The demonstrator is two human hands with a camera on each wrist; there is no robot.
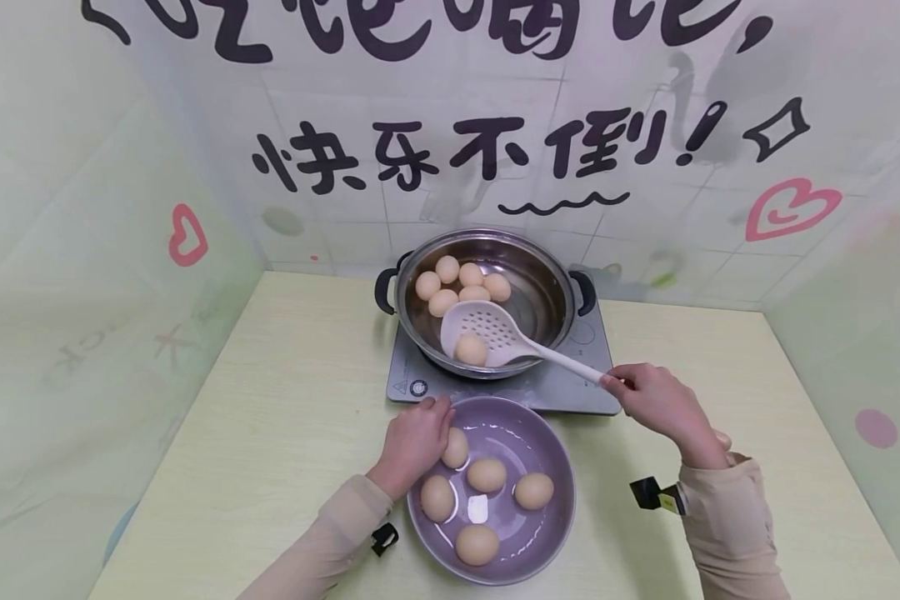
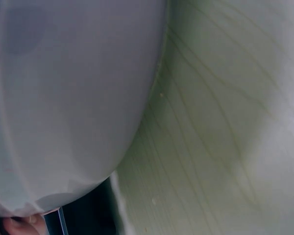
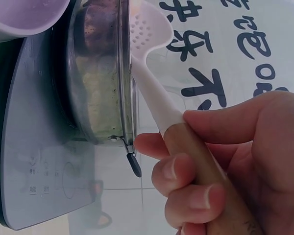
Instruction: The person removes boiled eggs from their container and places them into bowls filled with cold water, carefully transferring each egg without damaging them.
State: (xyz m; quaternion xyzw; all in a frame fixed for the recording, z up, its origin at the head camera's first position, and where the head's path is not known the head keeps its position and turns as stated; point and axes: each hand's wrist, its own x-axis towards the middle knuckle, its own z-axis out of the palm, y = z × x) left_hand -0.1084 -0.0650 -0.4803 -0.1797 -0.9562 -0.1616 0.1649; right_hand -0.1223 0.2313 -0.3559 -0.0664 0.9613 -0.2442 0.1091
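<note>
**Load of one**

The left hand (image 1: 416,442) curls its fingers on the rim of a round purple bowl (image 1: 525,446) holding five brown eggs (image 1: 486,475). Beyond, another egg (image 1: 470,351) lies on a white perforated skimmer (image 1: 487,323) over a round steel pan (image 1: 537,304). The right hand (image 1: 660,404) pinches the wooden handle (image 3: 183,142). Moving eggs by skimmer seems the step; the next move calls for keeping it level.

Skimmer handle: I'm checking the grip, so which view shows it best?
Right wrist: it shows the skimmer handle close up, wooden part in the right hand. Head shows only its white part, smaller; left wrist shows none.
</note>
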